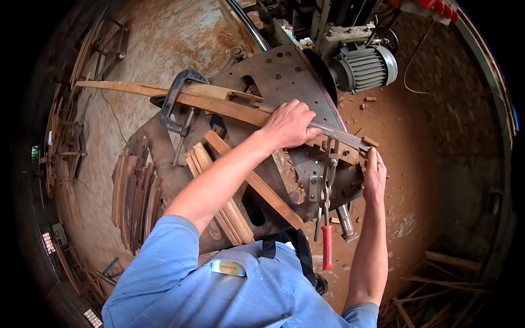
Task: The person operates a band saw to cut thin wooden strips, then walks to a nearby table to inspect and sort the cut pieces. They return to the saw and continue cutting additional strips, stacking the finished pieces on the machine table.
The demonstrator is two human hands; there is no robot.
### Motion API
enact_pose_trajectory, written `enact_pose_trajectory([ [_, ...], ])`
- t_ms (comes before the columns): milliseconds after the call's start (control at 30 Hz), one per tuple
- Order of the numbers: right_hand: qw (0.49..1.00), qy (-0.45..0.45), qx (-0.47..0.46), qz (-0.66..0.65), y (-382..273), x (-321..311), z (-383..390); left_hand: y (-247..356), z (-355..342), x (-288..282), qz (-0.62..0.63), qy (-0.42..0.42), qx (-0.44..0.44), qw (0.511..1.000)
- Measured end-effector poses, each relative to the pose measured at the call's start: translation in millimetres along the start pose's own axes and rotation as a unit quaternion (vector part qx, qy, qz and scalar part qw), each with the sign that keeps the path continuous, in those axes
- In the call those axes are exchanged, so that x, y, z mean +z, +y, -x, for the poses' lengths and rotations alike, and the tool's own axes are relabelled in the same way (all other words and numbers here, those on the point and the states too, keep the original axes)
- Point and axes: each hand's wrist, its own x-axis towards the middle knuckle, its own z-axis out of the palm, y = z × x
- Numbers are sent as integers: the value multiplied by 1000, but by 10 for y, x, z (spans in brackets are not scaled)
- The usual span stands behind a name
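Observation:
My left hand is closed over a narrow greyish strip lying along a wooden board on the dark steel machine table. My right hand holds the strip's right end at the table's right edge, fingers pressed together. A black C-clamp grips the board on the left, beside a long, thin wooden piece. A toggle clamp with red handle hangs between my hands. Loose wooden slats lie below my left forearm.
An electric motor stands behind the table at upper right. Curved dark wood pieces are stacked at the table's left. More timber leans along the far left, and scrap boards lie at lower right. Wood chips are scattered on the floor.

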Motion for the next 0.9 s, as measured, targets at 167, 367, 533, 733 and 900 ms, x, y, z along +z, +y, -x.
enact_pose_trajectory([
  [167, 998, 15, -58, 35, 1, 108, 38, 45, 6, -90, -117, -8, 166, 979],
  [367, 992, 91, -58, -70, 26, -104, 437, 135, -38, -103, -99, -19, 167, 981],
  [533, 965, 59, 123, -222, 414, -279, 1199, 168, -33, -103, -102, -9, 176, 979],
  [733, 918, -24, 292, -268, 896, 214, 1767, 160, -54, -78, -100, -10, 177, 979],
  [900, 893, -156, 292, -306, 758, 498, 1670, 128, -34, -51, -115, -9, 173, 978],
])
